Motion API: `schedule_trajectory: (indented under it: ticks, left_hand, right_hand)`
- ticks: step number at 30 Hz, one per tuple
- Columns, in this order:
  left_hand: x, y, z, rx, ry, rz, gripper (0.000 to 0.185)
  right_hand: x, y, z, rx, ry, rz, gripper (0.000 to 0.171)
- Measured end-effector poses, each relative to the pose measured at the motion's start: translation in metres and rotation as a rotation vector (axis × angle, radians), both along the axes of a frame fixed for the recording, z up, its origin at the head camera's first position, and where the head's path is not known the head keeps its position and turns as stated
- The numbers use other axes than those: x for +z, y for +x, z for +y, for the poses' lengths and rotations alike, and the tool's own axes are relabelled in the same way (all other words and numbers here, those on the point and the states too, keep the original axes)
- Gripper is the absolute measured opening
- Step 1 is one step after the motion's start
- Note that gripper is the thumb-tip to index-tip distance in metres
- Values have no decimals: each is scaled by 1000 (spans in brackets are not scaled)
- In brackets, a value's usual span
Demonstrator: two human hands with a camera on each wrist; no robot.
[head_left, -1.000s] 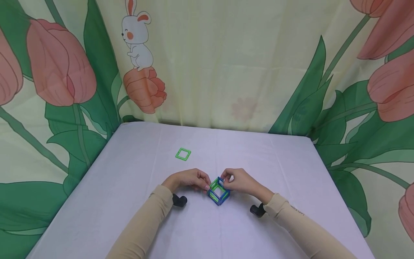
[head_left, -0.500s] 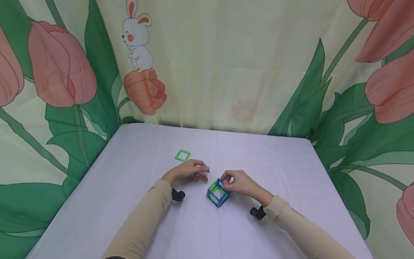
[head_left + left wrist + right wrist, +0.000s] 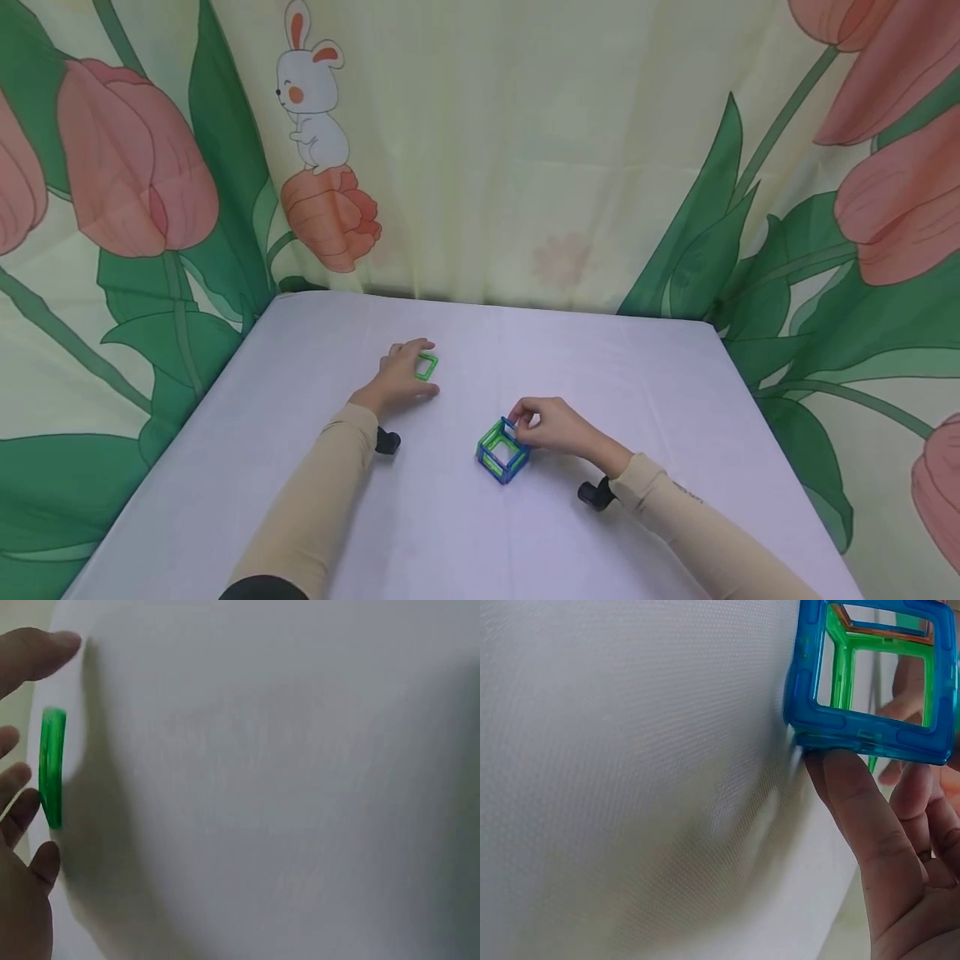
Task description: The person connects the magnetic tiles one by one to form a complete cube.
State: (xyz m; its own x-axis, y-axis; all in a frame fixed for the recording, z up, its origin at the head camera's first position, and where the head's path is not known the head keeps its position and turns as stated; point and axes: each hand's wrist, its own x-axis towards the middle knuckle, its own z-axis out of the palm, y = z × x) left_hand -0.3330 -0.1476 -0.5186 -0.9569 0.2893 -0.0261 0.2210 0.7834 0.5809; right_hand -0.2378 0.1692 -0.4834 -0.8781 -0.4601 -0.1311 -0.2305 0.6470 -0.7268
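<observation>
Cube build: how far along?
Done: the open-topped blue and green cube stands on the table, sides up. In hand: right hand pinches its far top edge; left hand is over the loose green square tile, fingers around it but no clear grip. Left: probably that tile goes on as the top face.

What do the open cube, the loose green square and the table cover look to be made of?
Cube: glossy translucent plastic frames, blue and green, probably moulded. Green square: seemingly the same plastic. Table cover: likely fabric, matte white with a fine weave and creases.
</observation>
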Motion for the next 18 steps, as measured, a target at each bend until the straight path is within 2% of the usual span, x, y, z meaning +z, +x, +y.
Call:
schedule_trajectory:
  ticks: [5,13,18]
  left_hand:
    - [4,-1,-11,-30,-79,-32,75]
    - [10,-3,-17,-105,-212,35,55]
    - [9,-2,-17,-86,-272,74,55]
  right_hand:
    - [1,-3,0,11,-23,-47,19]
    - [-1,-6,1,-2,-28,-85,20]
    - [-3,-6,3,0,-38,-98,19]
